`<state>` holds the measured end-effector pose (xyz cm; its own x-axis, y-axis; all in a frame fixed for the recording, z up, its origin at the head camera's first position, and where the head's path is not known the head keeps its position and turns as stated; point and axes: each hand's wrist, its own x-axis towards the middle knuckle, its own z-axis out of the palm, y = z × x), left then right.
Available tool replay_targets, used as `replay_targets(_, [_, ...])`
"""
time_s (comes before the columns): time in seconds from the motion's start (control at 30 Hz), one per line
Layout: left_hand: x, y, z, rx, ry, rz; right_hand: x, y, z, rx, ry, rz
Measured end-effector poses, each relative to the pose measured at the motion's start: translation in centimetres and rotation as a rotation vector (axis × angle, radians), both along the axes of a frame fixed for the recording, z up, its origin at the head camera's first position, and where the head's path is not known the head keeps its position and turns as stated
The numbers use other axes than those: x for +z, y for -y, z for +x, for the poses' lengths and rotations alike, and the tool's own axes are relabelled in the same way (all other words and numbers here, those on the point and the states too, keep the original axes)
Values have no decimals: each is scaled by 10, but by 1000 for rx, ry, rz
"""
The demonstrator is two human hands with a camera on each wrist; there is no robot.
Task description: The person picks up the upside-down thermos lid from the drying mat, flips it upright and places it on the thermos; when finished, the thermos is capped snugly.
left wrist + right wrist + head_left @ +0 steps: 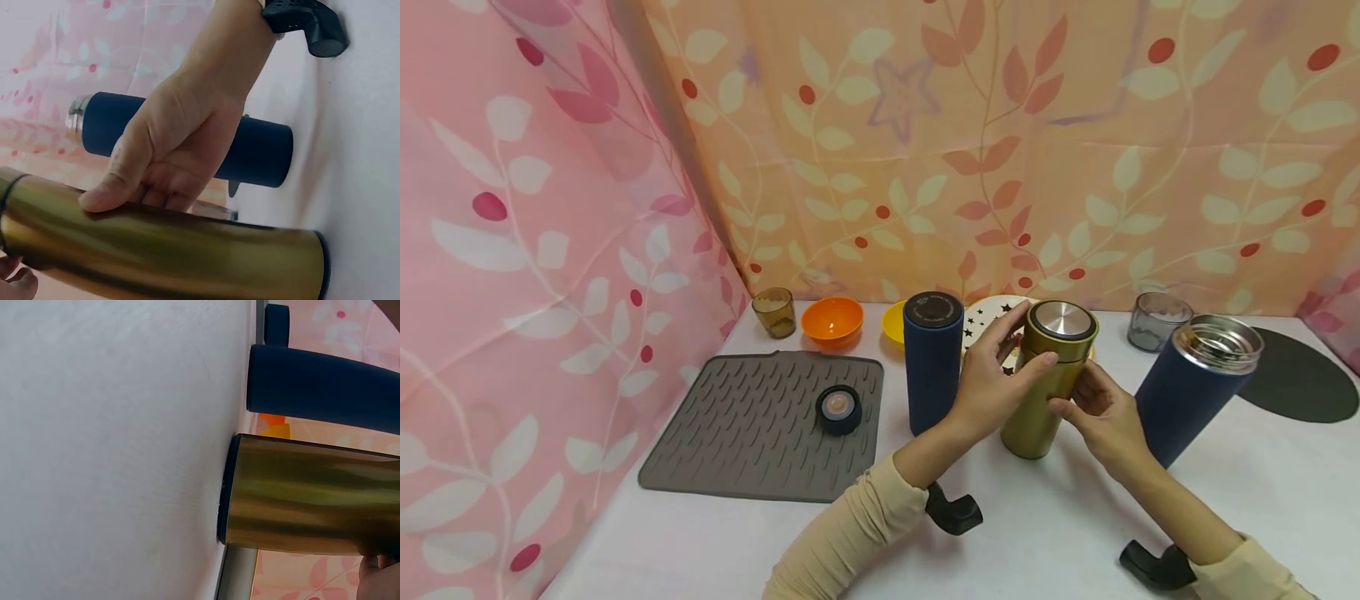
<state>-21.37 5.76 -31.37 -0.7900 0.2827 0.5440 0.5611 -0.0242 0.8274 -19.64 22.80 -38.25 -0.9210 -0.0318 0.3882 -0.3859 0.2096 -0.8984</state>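
Observation:
A gold thermos (1037,417) with a steel-topped lid (1063,320) stands upright on the white table. My left hand (988,383) grips its upper part from the left, thumb across the front near the lid seam and fingers behind. From the right, my right hand (1108,421) holds the body lower down, as the left wrist view also shows. Left of the gold thermos is a dark blue thermos (932,375) with its lid on. Beyond my right hand stands a wider blue thermos (1191,396), uncapped, its steel neck showing.
A dark cap (838,410) lies on a grey drying mat (737,425) at the left. Along the back are an amber glass (775,312), an orange bowl (832,322), a yellow bowl (893,325), a star-patterned plate (985,315) and a clear glass (1157,321). A dark round mat (1300,379) lies far right.

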Motion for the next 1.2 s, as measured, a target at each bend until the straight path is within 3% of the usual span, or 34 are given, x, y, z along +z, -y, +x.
replay_targets(0.13, [-5, 18, 14, -31, -50, -48, -1, 0, -1, 26, -16, -64])
replay_targets(0.33, [-27, 66, 42, -145, -131, -195, 1, 2, -1, 37, -16, -78])
replay_targets(0.43, [-38, 95, 46, -133, -138, -262, 3, 2, 0, 31, -7, -44])
replay_targets(0.53, [-47, 128, 39, -30, -66, -309, 3, 2, 0, 43, -2, -49])
replay_targets(0.63, [-53, 160, 22, 160, 53, -371, 2, 2, 0, 59, -8, -77])
replay_targets(0.73, [-58, 187, 4, 358, 226, -402, 1, 2, 0, 68, -12, -94])
replay_targets(0.83, [-66, 204, -9, 483, 354, -462, 0, 1, -1, 68, -9, -103])
replay_targets(1.0, [-80, 214, -19, 523, 448, -643, 0, 1, 0, 64, -8, -102])
replay_targets(1.2, [-89, 215, -21, 501, 444, -655, 2, 1, 2, 62, -5, -84])
